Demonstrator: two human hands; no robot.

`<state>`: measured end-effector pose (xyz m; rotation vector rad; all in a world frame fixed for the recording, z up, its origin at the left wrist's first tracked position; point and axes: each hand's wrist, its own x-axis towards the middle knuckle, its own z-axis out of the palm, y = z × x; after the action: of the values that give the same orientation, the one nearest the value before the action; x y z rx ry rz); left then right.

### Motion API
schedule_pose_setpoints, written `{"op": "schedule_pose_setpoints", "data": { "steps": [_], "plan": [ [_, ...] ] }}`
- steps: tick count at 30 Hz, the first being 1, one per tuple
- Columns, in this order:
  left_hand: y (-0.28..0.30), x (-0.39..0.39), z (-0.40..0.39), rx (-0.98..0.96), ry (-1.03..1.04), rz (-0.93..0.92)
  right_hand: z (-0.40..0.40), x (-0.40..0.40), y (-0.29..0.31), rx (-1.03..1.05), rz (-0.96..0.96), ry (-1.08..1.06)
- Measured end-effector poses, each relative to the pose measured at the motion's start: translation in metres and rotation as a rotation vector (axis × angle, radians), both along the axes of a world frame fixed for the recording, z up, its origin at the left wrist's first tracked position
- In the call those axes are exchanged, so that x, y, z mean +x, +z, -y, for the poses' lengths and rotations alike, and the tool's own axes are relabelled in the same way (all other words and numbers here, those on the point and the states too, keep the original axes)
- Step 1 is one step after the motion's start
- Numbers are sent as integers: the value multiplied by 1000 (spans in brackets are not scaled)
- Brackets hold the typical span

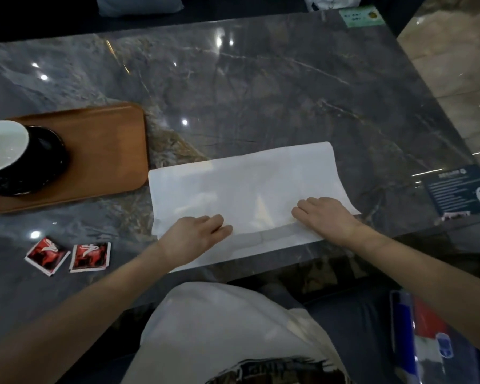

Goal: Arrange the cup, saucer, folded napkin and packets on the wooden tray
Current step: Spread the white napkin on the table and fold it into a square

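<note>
A white napkin (pixel 233 187) lies spread on the marble table near its front edge, folded once along its length. My left hand (pixel 197 231) and my right hand (pixel 323 214) both rest flat on its near part, fingers pointing toward each other. A wooden tray (pixel 108 151) sits at the left. On it stands a black saucer (pixel 47 162) with a cup (pixel 3 145), black outside and white inside. Two red packets (pixel 47 255) (pixel 90 256) lie side by side on the table, left of my left arm.
The grey marble table (pixel 261 87) ends at the right, beside a tan floor. A dark printed card (pixel 460 189) lies at the right edge, and a green card (pixel 360 16) at the far edge. Red and blue items (pixel 424 342) sit beside my lap.
</note>
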<state>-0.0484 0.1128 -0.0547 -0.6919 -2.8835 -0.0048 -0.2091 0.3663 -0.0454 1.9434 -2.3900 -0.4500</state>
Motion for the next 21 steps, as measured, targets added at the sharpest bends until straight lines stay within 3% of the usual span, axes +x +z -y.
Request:
{"op": "schedule_pose_setpoints", "data": {
  "steps": [6,16,21],
  "plan": [
    [-3,18,-2,1,-49,34,-17,26,-24,-119,-90,146],
    [-20,31,-8,7,-87,36,-22,30,-28,5,-136,8],
    [-23,28,-17,-27,-67,90,-12,43,-26,-116,-26,-75]
  ]
}}
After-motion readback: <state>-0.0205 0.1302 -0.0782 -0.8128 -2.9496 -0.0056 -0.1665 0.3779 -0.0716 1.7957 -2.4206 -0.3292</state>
